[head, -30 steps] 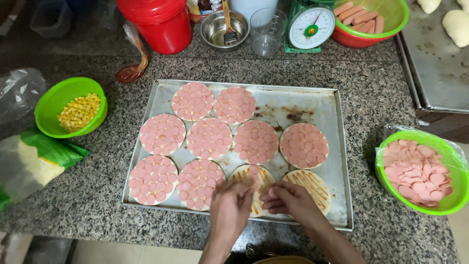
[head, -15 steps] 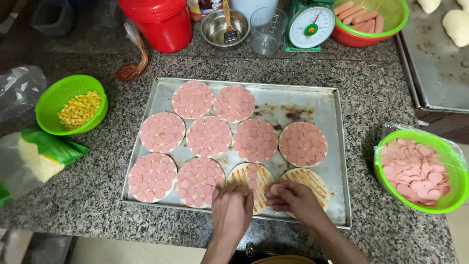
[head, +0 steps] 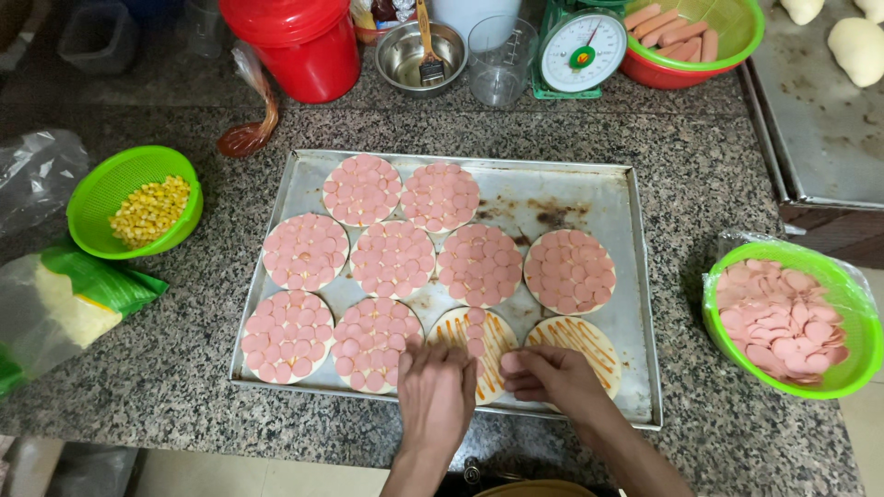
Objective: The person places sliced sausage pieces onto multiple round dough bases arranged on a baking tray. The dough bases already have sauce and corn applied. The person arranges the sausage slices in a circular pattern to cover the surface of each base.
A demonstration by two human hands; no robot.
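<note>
Left hand (head: 436,391): rests on the near edge of the half-topped dough round (head: 474,348), fingers bent and close together over a few sausage slices; whether one is pinched cannot be told.
Right hand (head: 552,377): just beside it, fingers curled inward, seemingly cupping loose slices between the two front rounds.
Half-topped dough round: front row of the metal tray (head: 635,276), third from the left; one column of slices down the middle, sauce stripes bare either side.
Sauced round (head: 575,340): no slices, partly under the right hand.
Risk, smearing: knuckles resting on wet sauce would drag the stripes.
Risk, neighbours: the left wrist hangs over a finished round (head: 373,342); a nudge would shift its slices.
Risk, supply: the green bowl of slices (head: 790,317) sits well apart at right; reaching across could drop slices on bare tray.
</note>
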